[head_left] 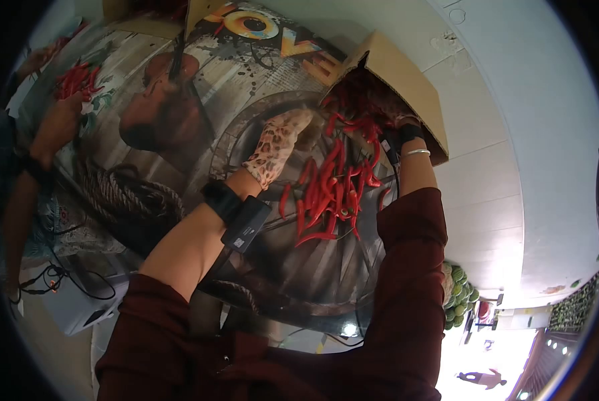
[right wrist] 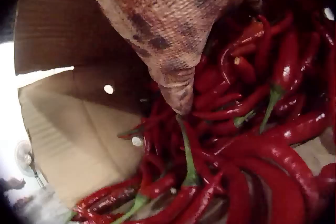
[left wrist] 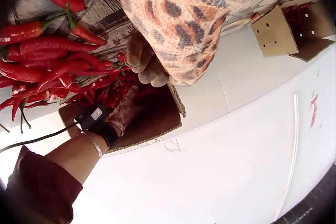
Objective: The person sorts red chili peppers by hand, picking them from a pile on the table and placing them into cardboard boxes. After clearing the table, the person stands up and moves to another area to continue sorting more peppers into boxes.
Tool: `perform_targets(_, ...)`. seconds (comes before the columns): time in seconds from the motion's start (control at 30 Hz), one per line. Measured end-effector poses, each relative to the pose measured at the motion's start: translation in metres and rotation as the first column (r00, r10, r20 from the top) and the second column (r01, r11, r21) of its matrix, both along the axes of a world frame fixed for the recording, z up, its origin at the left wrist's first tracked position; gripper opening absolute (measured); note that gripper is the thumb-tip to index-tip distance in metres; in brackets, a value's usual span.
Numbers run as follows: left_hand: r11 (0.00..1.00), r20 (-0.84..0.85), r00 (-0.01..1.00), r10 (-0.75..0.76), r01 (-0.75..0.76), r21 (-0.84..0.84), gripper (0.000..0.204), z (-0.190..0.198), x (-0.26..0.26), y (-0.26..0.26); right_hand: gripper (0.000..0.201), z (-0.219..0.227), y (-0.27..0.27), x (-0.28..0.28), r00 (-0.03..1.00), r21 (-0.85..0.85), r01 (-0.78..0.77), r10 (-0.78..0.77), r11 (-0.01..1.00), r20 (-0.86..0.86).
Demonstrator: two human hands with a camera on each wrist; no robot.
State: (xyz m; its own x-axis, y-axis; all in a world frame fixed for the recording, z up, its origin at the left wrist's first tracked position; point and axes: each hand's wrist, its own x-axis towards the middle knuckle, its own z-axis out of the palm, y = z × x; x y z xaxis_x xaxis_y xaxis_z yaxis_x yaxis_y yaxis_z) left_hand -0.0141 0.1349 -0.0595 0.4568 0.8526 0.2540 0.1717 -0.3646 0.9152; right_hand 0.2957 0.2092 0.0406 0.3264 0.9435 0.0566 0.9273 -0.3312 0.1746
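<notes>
Red chili peppers (head_left: 329, 190) lie in a loose pile on the printed table cover, and more chili peppers (right wrist: 262, 145) fill the tipped cardboard box (head_left: 406, 80). My left hand (head_left: 283, 137), in a leopard-print glove, is over the table just left of the pile. Its grey fingertips (left wrist: 152, 71) are loosely bent, with no pepper showing in them. Inside the box is my right hand (right wrist: 173, 35), gloved in the same print. One fingertip points down at a green pepper stem (right wrist: 188, 155); the other fingers are hidden, so I cannot tell whether they hold anything.
At the left, another person's hand (head_left: 62, 120) is beside a bunch of red peppers (head_left: 79, 80). A second cardboard box (left wrist: 275, 32) stands farther along the table. A pale wall (head_left: 473, 134) runs close behind the right-hand box. Cables (head_left: 56, 274) hang at the lower left.
</notes>
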Motion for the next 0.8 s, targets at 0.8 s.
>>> perform_targets(0.8,0.989,0.343,0.934,-0.099,0.131,-0.07,0.037,-0.026,0.011,0.017,0.085,0.019,-0.099,-0.075,0.978,0.149,-0.205,0.209,0.967,-0.009)
